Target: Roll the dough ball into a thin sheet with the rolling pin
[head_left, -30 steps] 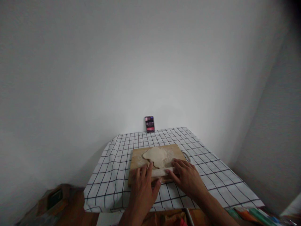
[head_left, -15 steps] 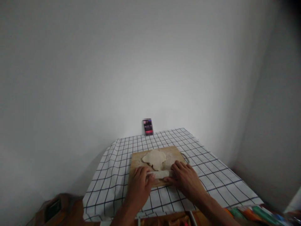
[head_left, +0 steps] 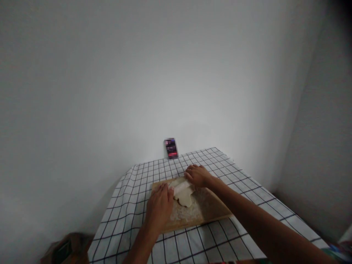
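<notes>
A thin sheet of pale dough with an uneven edge lies on a floured wooden board. Across its far part runs a pale rolling pin, slanted up to the right and hard to tell from the dough. My left hand is closed over the pin's near left end, at the board's left side. Over the far right end, by the board's back edge, my right hand is curled. Both hands hide the pin's ends.
A checked white cloth covers the table. A dark, blurred-out upright object leans at the wall behind. Beside the table at lower left stands a brown box-like thing. Walls close in at the back and right.
The rolling pin has moved from the board's near side up over the dough and turned to a slant. My right hand has gone forward; my left went slightly forward. The view has shifted somewhat.
</notes>
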`<state>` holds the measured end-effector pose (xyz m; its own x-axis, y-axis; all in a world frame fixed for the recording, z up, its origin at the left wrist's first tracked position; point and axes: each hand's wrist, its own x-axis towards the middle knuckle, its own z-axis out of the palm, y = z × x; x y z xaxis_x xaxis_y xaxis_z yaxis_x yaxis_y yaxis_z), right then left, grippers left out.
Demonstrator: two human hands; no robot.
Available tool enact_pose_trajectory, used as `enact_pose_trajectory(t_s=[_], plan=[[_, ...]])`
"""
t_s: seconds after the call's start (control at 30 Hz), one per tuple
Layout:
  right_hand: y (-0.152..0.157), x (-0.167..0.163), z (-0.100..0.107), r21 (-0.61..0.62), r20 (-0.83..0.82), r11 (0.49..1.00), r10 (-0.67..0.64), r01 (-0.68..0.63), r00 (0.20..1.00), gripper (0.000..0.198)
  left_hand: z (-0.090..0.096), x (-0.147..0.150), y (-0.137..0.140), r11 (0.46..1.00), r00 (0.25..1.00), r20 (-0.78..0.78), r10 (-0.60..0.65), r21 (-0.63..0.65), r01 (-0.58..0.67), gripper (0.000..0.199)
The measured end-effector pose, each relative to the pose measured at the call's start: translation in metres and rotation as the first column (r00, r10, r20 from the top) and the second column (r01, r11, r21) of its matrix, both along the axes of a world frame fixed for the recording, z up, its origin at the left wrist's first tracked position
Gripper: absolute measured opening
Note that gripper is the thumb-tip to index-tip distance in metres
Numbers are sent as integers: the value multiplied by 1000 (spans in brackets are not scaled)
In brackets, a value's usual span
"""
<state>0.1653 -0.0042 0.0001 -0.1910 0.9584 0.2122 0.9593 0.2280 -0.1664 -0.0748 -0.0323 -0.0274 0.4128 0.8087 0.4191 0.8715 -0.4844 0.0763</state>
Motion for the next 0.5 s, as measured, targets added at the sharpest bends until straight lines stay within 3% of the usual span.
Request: enact_pose_trajectory(t_s=[0.1,0.27,0.37,0.5], plan=[[12,-1,-10,-40,-9,999,2,-2,1000,49,11,5,16,1000,993,-120,16,10,-15,36],[13,1,-19,-44,-34,998,-56,54,998,52,17,5,40,997,941,-331,-68,20,79,37],[6,0,-21,-19,-38,995,-95,95,995,50,13,5,40,997,950,-306,-54,41,70,36],[-13,-5,-24,37,-45,993,-111,113,993,44,8,8,29,995,989,-146,-11,97,26,37]])
